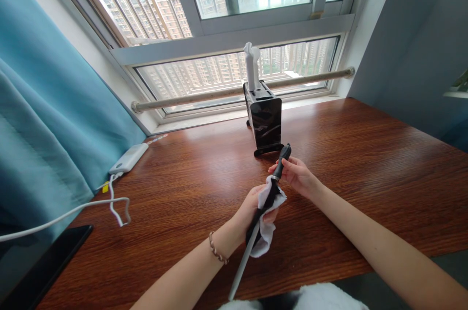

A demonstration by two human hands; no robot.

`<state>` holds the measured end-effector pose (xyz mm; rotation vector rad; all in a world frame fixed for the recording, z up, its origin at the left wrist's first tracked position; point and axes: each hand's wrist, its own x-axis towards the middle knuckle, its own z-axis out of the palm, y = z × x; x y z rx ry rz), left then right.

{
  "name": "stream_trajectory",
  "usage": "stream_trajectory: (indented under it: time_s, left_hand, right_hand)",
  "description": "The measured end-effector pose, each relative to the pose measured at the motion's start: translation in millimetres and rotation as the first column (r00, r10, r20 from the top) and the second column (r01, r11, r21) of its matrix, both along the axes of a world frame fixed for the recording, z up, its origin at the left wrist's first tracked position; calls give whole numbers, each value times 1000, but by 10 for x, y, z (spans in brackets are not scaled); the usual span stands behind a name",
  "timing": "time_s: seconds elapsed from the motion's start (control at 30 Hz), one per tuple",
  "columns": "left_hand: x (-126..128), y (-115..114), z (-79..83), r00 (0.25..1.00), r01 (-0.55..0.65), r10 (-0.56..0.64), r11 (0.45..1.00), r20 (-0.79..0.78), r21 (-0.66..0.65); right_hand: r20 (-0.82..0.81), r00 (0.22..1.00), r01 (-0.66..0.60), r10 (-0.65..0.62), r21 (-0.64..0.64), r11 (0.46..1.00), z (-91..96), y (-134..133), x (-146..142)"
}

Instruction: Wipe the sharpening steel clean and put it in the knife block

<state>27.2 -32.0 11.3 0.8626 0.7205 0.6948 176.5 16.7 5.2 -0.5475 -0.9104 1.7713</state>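
My right hand (298,173) grips the black handle of a sharpening steel (248,251), whose grey rod slants down toward me. My left hand (252,210), with a bead bracelet at the wrist, is closed around a white cloth (265,237) wrapped about the steel where the handle meets the rod. Both hands hover over the wooden table (190,188), just in front of a black knife block (263,120) holding two white-handled tools (251,64).
A white power bank (128,158) with a white cable (109,205) lies at the left, near a teal curtain (47,125). A dark flat device (44,266) sits at the front left corner. Behind the table are a windowsill and a railing (204,93).
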Motion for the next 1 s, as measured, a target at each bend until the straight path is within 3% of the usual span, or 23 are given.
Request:
stream_trajectory:
  time_s: [0.17, 0.47, 0.6, 0.77, 1.0]
  left_hand:
    - [32, -90, -14, 998, -41, 37, 997, 53, 66]
    - [49, -100, -3, 1000, -2, 0, 996, 29, 89]
    - [54, -84, -7, 1000, -26, 25, 996, 5, 81]
    - [56, -76, -9, 999, -48, 49, 996, -11, 76]
    - [62, -72, 15, 995, -92, 94, 994, -33, 58]
  right_hand:
    - [76, 991, 105, -107, 18, 994, 14, -5, -13]
    - [207, 935, 287, -287, 29, 957, -65, 47, -20]
    - [191, 952, 246, -241, -3, 969, -43, 30, -24]
    - [31, 996, 83, -80, -130, 988, -78, 13, -16]
    - [-58, 998, -17, 10, -106, 994, -93, 20, 0]
